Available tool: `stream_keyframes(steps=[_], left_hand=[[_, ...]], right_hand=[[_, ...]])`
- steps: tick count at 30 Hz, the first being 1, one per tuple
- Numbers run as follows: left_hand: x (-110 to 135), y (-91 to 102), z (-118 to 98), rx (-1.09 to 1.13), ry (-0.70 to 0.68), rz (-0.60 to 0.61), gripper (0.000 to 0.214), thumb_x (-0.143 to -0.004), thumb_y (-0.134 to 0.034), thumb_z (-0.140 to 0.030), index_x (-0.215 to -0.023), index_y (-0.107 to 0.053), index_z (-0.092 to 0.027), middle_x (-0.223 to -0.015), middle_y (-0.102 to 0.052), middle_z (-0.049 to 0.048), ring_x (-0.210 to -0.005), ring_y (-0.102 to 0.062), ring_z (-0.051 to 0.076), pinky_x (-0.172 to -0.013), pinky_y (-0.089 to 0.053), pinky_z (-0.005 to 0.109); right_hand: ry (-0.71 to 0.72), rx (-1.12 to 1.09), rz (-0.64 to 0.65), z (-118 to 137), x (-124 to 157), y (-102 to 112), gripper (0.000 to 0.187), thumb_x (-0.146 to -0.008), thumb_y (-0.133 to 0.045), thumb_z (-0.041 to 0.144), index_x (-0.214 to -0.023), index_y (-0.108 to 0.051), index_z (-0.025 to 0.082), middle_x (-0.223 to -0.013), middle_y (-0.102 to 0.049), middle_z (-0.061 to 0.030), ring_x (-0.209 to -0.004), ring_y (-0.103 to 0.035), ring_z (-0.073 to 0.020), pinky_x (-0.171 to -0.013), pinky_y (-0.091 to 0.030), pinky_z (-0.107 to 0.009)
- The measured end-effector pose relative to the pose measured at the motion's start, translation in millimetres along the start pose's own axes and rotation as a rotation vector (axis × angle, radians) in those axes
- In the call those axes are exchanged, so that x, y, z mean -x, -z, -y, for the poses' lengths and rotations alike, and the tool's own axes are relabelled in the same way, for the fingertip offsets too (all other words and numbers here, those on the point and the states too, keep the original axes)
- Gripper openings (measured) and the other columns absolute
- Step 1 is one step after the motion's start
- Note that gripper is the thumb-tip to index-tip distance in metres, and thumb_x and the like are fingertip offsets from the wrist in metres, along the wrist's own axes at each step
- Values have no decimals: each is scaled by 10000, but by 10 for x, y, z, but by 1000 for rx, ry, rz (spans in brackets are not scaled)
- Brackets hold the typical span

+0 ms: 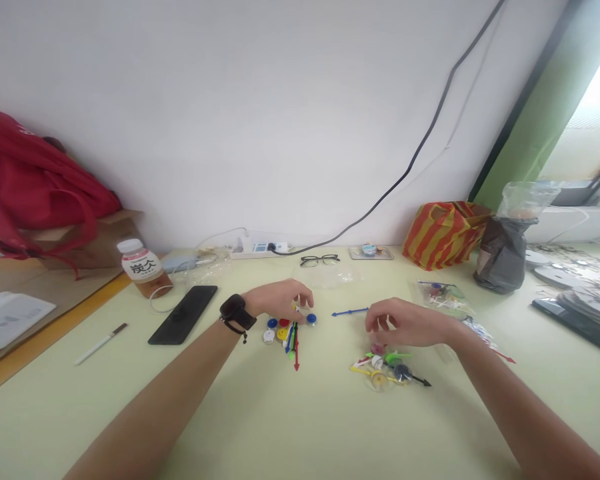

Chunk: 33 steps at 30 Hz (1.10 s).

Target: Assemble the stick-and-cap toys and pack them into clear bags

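Note:
My left hand (279, 300), with a black watch on the wrist, is bent over a small group of parts. A small pale piece (296, 308) shows between its thumb and fingers, too small to name. Below it lie coloured plastic arrows, a red arrow (297, 350) among them, and round suction-cup-like discs, including a white disc (269, 336). A blue disc (311, 319) sits by the thumb. My right hand (403, 323) hovers with loosely curled, parted fingers above a second pile, with a yellow disc (379, 381) and a black arrow (421, 381). A blue arrow (349, 312) lies beside its fingertips.
Eyeglasses (320, 260) and a power strip (260, 248) lie by the wall. At left are a drink bottle (144, 268), a black phone (184, 315) and a pen (101, 344). Bagged parts (443, 293), a striped bag (443, 233) and stacked discs (593, 303) occupy the right.

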State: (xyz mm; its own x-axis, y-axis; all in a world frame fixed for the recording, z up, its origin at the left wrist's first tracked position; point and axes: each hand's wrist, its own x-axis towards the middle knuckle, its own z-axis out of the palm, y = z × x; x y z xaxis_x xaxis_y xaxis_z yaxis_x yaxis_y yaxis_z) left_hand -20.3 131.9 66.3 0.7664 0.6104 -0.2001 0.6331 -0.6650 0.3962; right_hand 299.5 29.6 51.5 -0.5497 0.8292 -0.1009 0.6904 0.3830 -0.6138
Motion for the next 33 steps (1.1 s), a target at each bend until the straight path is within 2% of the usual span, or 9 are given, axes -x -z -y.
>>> stream_keyframes(steps=[4, 8, 11, 14, 18, 20, 25, 30, 33], left_hand=[[4, -15, -70, 11, -20, 7, 457, -770, -804, -484, -1145, -743, -231, -1115, -722, 65, -1059, -652, 255, -829, -468, 287], [-1, -30, -117, 15, -29, 11, 390, -783, -801, -445, -1097, -751, -219, -1100, -722, 62, -1043, -651, 250, -819, -466, 286], [1, -21, -130, 13, -67, -33, 387, -807, -787, -437, -1125, -740, -222, -1128, -714, 65, -1056, -641, 248, -846, -465, 296], [1, -6, -167, 45, -125, -163, 379, -852, -759, -434, -1167, -724, -227, -1156, -711, 72, -1054, -637, 243, -858, -469, 308], [-5, -6, -309, 110, -223, -317, 293, -895, -733, -450, -1045, -713, -199, -1061, -726, 70, -970, -649, 220, -823, -478, 312], [-5, -23, -413, 127, -253, -356, 325, -872, -765, -494, -975, -684, -196, -986, -716, 54, -919, -645, 207, -799, -478, 310], [-9, -108, -643, 224, -338, -393, 356, -859, -801, -464, -1044, -629, -213, -1001, -693, 42, -930, -636, 192, -815, -495, 305], [-47, -166, -707, 227, -402, -367, 425, -882, -798, -326, -1265, -627, -256, -1076, -712, 37, -953, -645, 185, -862, -492, 304], [-67, -168, -691, 168, -430, -356, 248, -927, -749, -284, -1172, -720, -252, -1055, -711, 45, -948, -651, 183, -865, -476, 302]], right_hand=[[-7, -69, 133, -44, 61, 38, 227, -838, -741, 419, -957, -782, 230, -946, -767, -55, -806, -671, -219, -683, -504, -311], [-17, -140, 142, -29, 34, 15, 139, -815, -730, 337, -882, -773, 223, -898, -764, -43, -759, -653, -200, -637, -474, -290], [-45, -99, 41, -13, 17, 33, 112, -813, -732, 336, -822, -722, 224, -861, -733, -29, -751, -620, -187, -624, -450, -281], [-47, -125, -115, -17, -12, 44, 191, -844, -721, 403, -814, -667, 222, -814, -684, -16, -727, -588, -177, -624, -443, -287], [-48, -399, -218, 29, -110, -48, 317, -847, -757, 494, -855, -621, 208, -781, -667, -14, -704, -595, -171, -623, -443, -297], [-27, -569, -274, 100, -175, -140, 374, -802, -818, 488, -854, -578, 206, -820, -673, -16, -711, -613, -165, -640, -455, -302], [39, -819, -419, 300, -303, -375, 473, -720, -890, 419, -873, -483, 232, -873, -648, 21, -665, -619, -138, -622, -478, -300], [39, -817, -445, 322, -343, -458, 411, -737, -841, 325, -1001, -538, 243, -796, -668, 35, -671, -631, -155, -652, -509, -318], [-5, -771, -445, 295, -338, -452, 378, -731, -805, 287, -1044, -602, 224, -753, -677, 26, -660, -621, -158, -648, -509, -320]])
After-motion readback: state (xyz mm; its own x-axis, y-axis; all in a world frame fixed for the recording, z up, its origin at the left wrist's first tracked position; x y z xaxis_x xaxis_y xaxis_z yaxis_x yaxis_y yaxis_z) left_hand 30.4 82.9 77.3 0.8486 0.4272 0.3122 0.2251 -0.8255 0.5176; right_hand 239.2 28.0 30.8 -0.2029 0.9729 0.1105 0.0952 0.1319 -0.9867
